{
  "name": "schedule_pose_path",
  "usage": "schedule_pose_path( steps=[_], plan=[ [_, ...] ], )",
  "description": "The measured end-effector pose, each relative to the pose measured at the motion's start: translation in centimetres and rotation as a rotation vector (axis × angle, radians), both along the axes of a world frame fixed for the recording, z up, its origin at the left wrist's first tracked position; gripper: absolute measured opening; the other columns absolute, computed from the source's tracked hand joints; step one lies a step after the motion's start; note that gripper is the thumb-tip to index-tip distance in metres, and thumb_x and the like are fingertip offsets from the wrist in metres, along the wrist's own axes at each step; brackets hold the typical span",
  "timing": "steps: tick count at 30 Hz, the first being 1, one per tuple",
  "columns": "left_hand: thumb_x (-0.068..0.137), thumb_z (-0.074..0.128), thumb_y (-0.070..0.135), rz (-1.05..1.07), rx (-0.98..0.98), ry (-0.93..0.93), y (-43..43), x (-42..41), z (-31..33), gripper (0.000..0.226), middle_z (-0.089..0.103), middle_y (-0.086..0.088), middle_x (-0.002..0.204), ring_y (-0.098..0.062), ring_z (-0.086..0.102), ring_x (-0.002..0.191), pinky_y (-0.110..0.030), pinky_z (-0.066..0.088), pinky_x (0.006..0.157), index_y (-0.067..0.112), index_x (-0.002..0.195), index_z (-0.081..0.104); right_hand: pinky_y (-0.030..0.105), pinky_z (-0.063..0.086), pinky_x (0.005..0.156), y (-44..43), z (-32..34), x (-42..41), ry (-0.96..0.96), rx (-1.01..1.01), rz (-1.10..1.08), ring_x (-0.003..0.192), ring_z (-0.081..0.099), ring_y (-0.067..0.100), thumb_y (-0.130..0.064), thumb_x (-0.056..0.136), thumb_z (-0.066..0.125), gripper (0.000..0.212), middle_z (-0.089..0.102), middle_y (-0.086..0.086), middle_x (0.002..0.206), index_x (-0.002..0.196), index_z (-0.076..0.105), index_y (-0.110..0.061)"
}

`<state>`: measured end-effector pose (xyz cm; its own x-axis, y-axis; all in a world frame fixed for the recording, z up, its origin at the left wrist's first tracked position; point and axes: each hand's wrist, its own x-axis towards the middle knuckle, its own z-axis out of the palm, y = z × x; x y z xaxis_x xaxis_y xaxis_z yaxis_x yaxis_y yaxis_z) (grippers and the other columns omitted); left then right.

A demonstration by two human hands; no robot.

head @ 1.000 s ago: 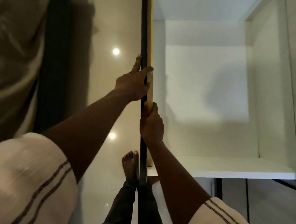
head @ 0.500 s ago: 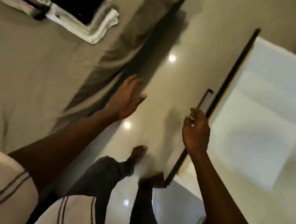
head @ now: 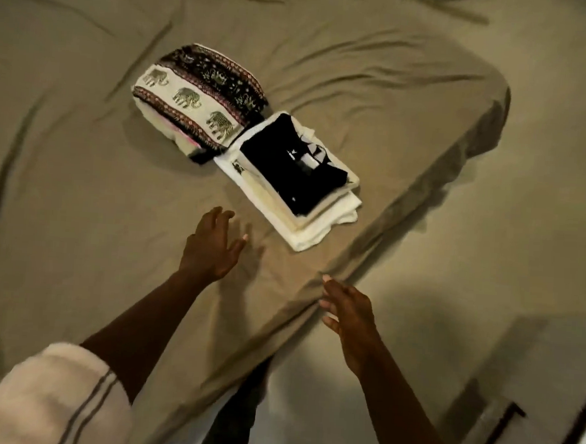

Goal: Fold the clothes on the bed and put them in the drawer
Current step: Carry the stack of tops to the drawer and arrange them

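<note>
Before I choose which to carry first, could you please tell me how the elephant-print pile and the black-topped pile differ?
The elephant-print pile is patterned cream, black and pink; the black-topped pile is a mostly black garment on white ones. The elephant-print pile lies farther from the bed edge; the black-topped pile sits nearer it. Both are folded and rest on the bed.

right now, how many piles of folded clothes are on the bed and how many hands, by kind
piles of folded clothes: 2 (elephant-print pile, black-topped pile)
hands: 2 (left hand, right hand, both empty)
total: 4
</note>
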<state>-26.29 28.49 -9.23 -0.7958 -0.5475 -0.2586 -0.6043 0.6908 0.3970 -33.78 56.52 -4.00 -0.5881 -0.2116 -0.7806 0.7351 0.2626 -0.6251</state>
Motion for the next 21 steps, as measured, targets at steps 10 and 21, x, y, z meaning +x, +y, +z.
schedule_pose_path(
  steps=[10,21],
  plan=[
    [0.101,0.020,0.067,-0.265,-0.151,-0.338,-9.1,-4.5,-12.6,0.090,-0.029,-0.013,0.167,-0.032,-0.023,0.155,-0.057,-0.007,0.123,0.015,0.160,-0.023,0.038,0.059,0.089,-14.6,-8.0,-12.4,0.009,0.132,-0.333,0.103,0.070,0.020,-0.044,0.057,0.097,0.083,0.072,0.002,0.115,0.127,0.062,-0.016],
    [0.099,0.017,0.067,-0.202,-0.125,-0.341,-8.7,-4.8,-13.5,0.090,-0.036,-0.012,0.163,-0.030,-0.032,0.152,-0.051,-0.030,0.113,0.015,0.155,-0.032,0.045,0.059,0.097,-18.9,-9.6,-15.7,0.024,-0.013,-0.438,0.105,0.075,0.019,-0.061,0.039,0.101,0.100,0.077,-0.002,0.114,0.127,0.070,-0.025]
  ],
)
